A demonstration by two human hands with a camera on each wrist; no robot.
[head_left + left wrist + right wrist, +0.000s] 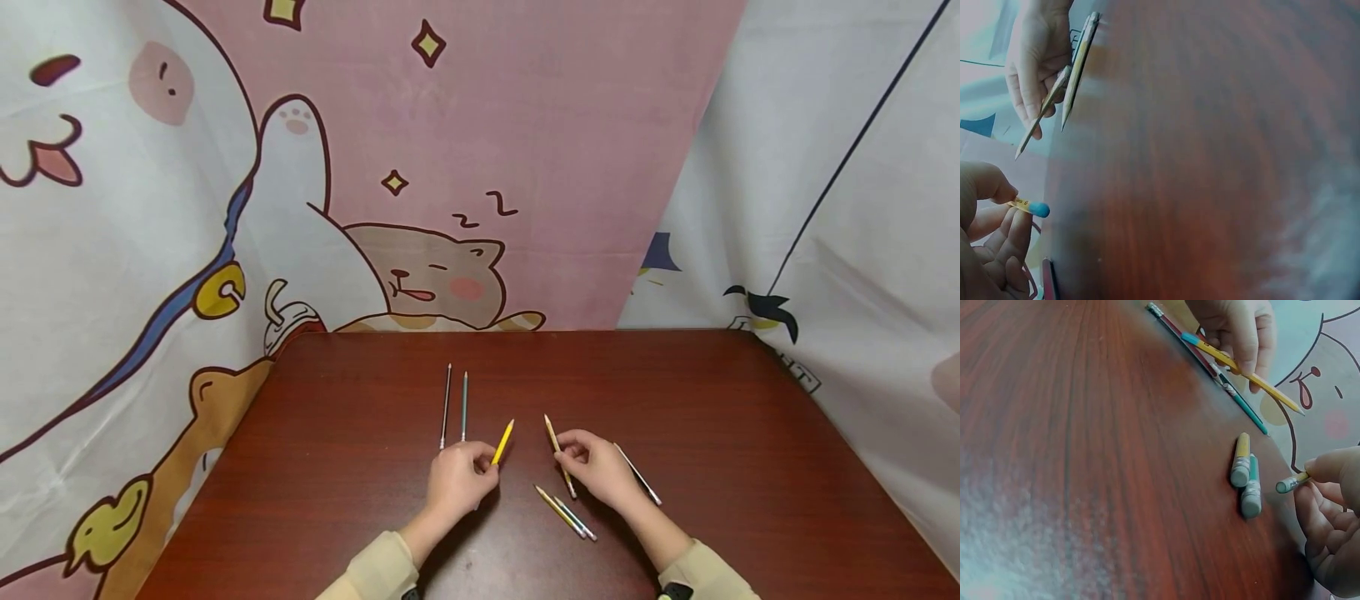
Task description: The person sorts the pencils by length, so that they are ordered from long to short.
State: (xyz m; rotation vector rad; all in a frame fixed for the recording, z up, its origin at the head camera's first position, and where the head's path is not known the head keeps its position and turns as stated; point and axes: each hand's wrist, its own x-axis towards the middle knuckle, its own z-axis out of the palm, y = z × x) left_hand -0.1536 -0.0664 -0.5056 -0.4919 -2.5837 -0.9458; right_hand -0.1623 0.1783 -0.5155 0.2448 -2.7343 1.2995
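My left hand (459,477) pinches a bright yellow pencil (504,442), its point tilted up; its blue end (1039,210) shows in the left wrist view. Between thumb and fingers of my right hand (600,468) is a duller yellow pencil (558,457), with its eraser end (1283,487) seen in the right wrist view. Two pencils, one yellow (558,510) and one green (575,518), lie side by side between the hands, nearer the front. Beyond my left hand lie a dark pencil (446,404) and a teal pencil (464,406), roughly parallel.
Another dark pencil (638,474) lies just right of my right hand. The reddish-brown table (337,433) has its back edge against a pink and white cartoon cloth (570,167), which also hangs at both sides.
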